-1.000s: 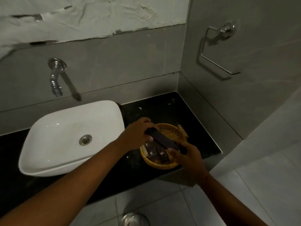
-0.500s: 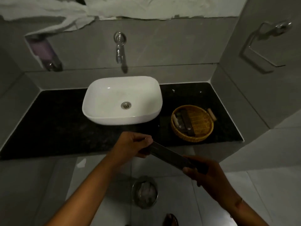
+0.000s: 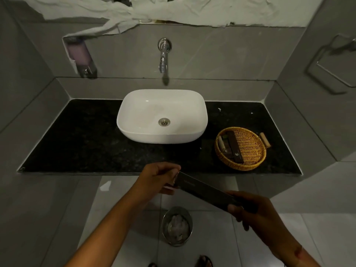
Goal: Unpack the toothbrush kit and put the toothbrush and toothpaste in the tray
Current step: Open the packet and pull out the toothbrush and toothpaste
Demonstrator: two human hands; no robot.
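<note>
Head view: both hands hold a long dark box [image 3: 205, 191] in the air in front of the counter [image 3: 81, 139], above the floor tiles. The left hand [image 3: 157, 179] pinches the box's upper end at its 10 o'clock tip; the right hand [image 3: 250, 211] wraps closed around the lower end at 4 o'clock. The wicker tray [image 3: 250, 149] sits on the counter at 3 o'clock from the sink [image 3: 161, 115], with other dark packets [image 3: 232, 146] lying in its left side. A metal bin [image 3: 177, 226] stands on the floor below the box.
</note>
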